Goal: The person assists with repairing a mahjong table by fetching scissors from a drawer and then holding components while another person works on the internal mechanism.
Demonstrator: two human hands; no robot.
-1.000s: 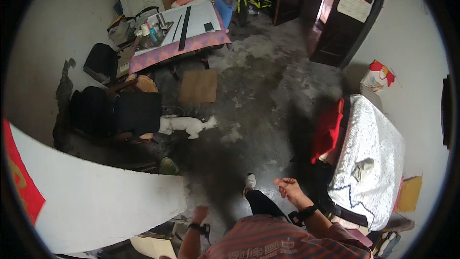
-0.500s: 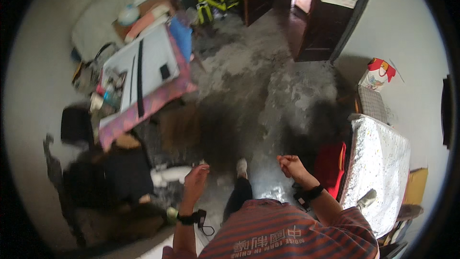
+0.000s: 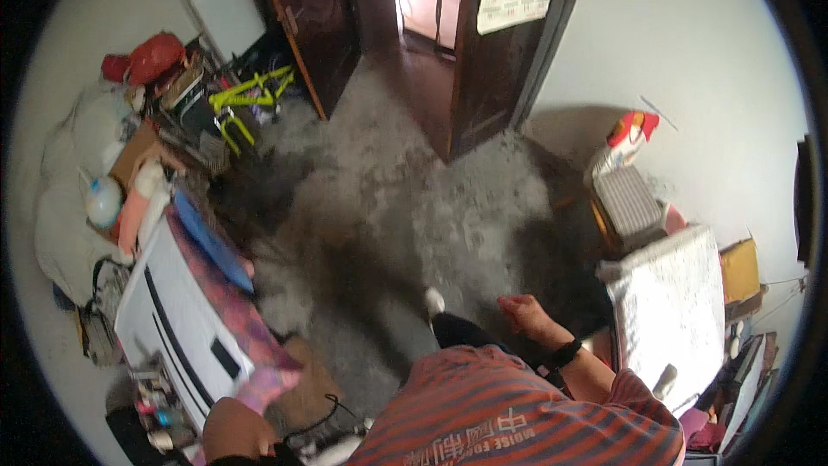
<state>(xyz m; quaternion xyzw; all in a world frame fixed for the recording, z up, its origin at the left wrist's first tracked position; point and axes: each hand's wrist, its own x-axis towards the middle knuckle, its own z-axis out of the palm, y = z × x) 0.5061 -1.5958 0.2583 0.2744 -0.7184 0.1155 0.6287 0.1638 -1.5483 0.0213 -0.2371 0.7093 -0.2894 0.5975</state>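
My right hand (image 3: 523, 316) hangs in front of my body above the concrete floor (image 3: 379, 233), its fingers loosely curled with nothing visible in them. A dark band (image 3: 566, 352) circles that wrist. At the lower left, my left hand (image 3: 235, 430) appears as a blurred patch of skin above a dark wristband, and its fingers cannot be made out. It is nearest to the table (image 3: 185, 328) with a white top and pinkish patterned cloth. One white shoe (image 3: 435, 299) shows ahead of my striped shirt.
Dark double doors (image 3: 492, 78) stand open ahead. Yellow-green bicycle frame (image 3: 250, 95) and piled bags (image 3: 86, 138) line the left. At right stand a cushioned stool (image 3: 628, 198), a red-and-white bag (image 3: 625, 142) and a table with a shiny cover (image 3: 668, 311).
My view has turned and moved toward the doorway, with the left table now lower in view. My left hand has dropped to the lower left; my right hand stays in front, fingers curled.
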